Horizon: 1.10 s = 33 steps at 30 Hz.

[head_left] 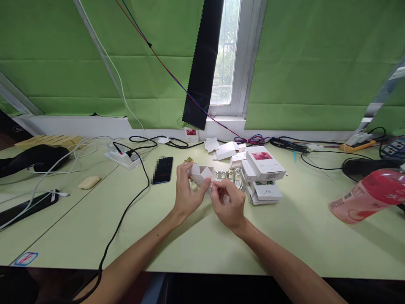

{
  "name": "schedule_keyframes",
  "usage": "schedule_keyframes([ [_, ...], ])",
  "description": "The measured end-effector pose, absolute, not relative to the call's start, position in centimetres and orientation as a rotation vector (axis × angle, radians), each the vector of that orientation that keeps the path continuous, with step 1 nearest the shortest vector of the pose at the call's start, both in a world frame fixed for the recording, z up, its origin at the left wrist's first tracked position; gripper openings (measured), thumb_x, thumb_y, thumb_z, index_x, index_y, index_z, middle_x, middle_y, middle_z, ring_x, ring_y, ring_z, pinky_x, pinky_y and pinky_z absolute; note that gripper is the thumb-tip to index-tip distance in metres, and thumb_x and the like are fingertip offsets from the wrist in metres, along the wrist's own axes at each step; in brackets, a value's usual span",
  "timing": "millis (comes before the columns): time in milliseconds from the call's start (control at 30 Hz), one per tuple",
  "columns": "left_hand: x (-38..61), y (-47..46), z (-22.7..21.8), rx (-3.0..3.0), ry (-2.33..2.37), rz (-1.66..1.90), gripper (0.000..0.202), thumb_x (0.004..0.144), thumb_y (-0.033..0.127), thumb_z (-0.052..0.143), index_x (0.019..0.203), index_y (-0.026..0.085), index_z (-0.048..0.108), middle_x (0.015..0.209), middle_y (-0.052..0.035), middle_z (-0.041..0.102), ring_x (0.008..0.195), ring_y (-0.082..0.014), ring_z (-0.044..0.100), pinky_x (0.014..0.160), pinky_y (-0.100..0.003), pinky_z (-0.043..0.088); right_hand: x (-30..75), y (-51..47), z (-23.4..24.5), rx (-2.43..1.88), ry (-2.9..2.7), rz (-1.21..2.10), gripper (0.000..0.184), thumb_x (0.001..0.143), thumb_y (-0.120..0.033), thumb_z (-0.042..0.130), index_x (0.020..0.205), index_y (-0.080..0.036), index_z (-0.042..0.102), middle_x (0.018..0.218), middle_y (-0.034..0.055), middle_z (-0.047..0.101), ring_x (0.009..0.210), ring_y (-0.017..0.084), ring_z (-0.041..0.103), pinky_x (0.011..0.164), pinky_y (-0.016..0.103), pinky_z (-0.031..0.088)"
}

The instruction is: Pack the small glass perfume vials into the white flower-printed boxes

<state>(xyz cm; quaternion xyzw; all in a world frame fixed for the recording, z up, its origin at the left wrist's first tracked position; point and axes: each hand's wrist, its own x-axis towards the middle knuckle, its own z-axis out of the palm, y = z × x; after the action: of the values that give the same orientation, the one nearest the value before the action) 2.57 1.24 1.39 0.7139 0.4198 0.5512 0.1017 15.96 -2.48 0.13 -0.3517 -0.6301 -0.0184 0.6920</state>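
Observation:
A small white carton (196, 171) with its end flaps raised is held over the table in my left hand (188, 190), thumb across its near side. My right hand (229, 204) pinches at the carton's near right edge, its fingers curled; what lies right at the fingertips is partly hidden. Just behind my hands, several small glass bottles with silvery caps (230, 173) lie side by side. Right of them is a stack of white printed boxes (265, 162), the top one showing a pink picture. Some gold-coloured pieces (189, 160) show behind my left fingers.
Folded white card pieces (226, 150) lie behind the bottles. A phone (162, 170) is to the left, beyond a black cable (139, 192) crossing the table. A power strip (122, 157) and an earbud case (89, 182) sit farther left. A pink bottle (363, 198) stands at right.

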Motion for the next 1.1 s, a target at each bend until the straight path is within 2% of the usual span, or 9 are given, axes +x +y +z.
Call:
schedule_keyframes([
  [367,2.43,1.43,1.08,2.065,1.257,1.607,0.036,0.091,0.042,0.060,0.121,0.026,0.047,0.115,-0.0081,0.052,0.107,-0.0245,0.057,0.087,-0.041,0.053,15.99,-2.44,0.12,-0.818,-1.410,-0.076,0.010,0.090,-0.011,0.056,0.091,-0.020,0.061,0.066,-0.0044,0.054,0.050,0.008,0.047,0.046,0.021,0.041],
  [1100,2.57,1.42,1.08,2.033,1.226,1.648,0.043,0.085,0.040,0.070,0.119,0.026,0.047,0.121,-0.0086,0.053,0.107,-0.0229,0.060,0.086,-0.040,0.055,15.97,-2.44,0.23,-0.816,-1.401,-0.061,0.010,0.091,-0.011,0.055,0.090,-0.020,0.060,0.064,-0.0051,0.052,0.049,0.008,0.046,0.046,0.021,0.040],
])
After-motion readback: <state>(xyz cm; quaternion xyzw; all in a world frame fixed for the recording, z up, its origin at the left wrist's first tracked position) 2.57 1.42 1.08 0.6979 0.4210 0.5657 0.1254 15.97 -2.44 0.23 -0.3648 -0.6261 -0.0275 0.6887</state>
